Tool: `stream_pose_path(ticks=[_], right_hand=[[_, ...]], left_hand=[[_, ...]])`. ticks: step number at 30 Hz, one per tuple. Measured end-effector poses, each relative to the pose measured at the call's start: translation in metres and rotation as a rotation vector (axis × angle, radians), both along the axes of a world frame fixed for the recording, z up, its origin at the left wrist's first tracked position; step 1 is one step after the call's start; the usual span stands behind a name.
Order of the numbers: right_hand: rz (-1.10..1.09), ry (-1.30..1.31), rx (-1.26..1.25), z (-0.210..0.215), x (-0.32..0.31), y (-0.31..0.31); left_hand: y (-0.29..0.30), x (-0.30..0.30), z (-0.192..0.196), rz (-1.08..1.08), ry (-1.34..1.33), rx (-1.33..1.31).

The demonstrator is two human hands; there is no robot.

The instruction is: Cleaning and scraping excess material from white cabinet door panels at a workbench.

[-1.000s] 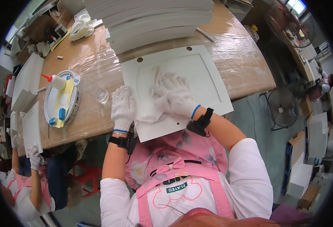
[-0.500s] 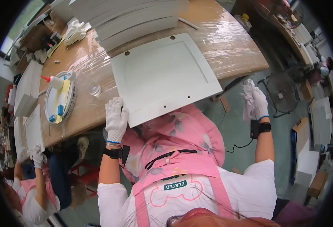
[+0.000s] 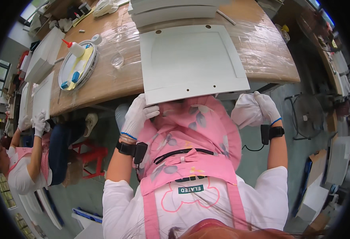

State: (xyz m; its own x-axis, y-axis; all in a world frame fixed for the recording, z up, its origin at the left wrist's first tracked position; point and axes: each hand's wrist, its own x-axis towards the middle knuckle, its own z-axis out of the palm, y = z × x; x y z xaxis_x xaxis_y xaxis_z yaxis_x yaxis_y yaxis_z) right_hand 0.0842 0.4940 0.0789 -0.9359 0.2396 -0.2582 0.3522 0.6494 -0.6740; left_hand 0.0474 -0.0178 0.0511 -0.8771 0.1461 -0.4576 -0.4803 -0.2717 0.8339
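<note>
We're seeing right white-gloved hand (image 3: 268,108) fingers holding crumpled white cloth (image 3: 246,111); left white-gloved hand (image 3: 135,116) sitting at flat white rectangular panel (image 3: 193,59) corner, finger grip unclear.

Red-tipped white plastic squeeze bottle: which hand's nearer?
Left. White-gloved left hand: below-right of the bottle in view; white-gloved right hand, holding white cloth: much farther right.

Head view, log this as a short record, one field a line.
Left hand: at the near left corner of the panel
Right hand: holding a white cloth
Panel: white, overhanging the table
Tray: left of the panel, holding a red-tipped bottle
Stack: white boards, beyond the panel
</note>
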Motion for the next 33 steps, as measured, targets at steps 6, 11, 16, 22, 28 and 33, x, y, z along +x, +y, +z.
stream_pose_path(ticks=[6,11,16,22,28,33], right_hand=[[-0.030,-0.160,0.016,0.007,0.009,-0.022],[-0.174,0.041,-0.560,-0.033,0.018,0.002],[-0.260,-0.016,-0.898,-0.003,0.005,-0.015],[-0.005,-0.006,-1.539,-0.010,0.027,-0.017],[-0.074,0.057,-1.245,0.001,0.092,-0.008],[-0.409,0.480,-1.408,0.019,0.134,-0.003]], left_hand=[[0.009,-0.020,-0.030,0.156,-0.088,0.339],[0.028,-0.029,-0.033,0.124,0.031,0.385],[0.023,-0.013,-0.012,0.107,0.138,0.311],[-0.011,0.018,0.026,0.004,0.106,0.319],[0.022,-0.016,0.059,-0.385,0.194,0.305],[0.098,-0.054,0.085,-0.462,0.166,0.442]])
